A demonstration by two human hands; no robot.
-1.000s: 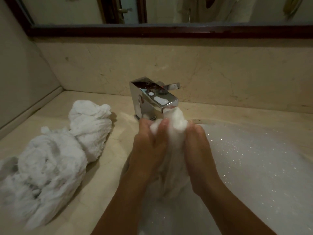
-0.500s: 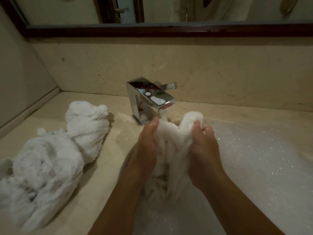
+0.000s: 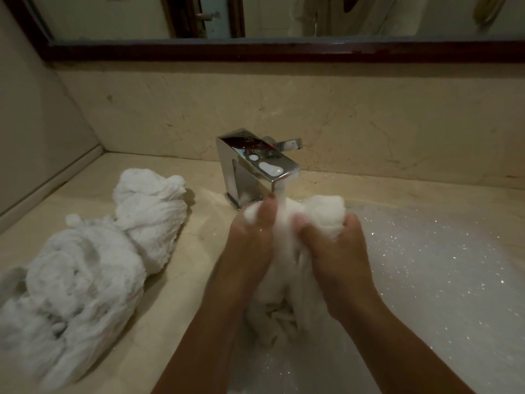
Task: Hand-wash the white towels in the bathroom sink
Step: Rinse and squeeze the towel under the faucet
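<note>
White terry towel (image 3: 321, 211), soaked and soapy, is bunched between both my hands right under the square chrome tap (image 3: 255, 166)! Its long axis runs from the running spout down toward me into the sudsy sink (image 3: 412, 223). My left hand (image 3: 250, 243) grips the side nearer the tap, fingers (image 3: 268, 211) clenched into cloth. My right hand (image 3: 338, 251) clutches the other fold. The next rub, I judge, goes fist against fist. Wrung white towels (image 3: 85, 265) lie heaped on the beige marble counter (image 3: 193, 251), well left of the sink.
</note>
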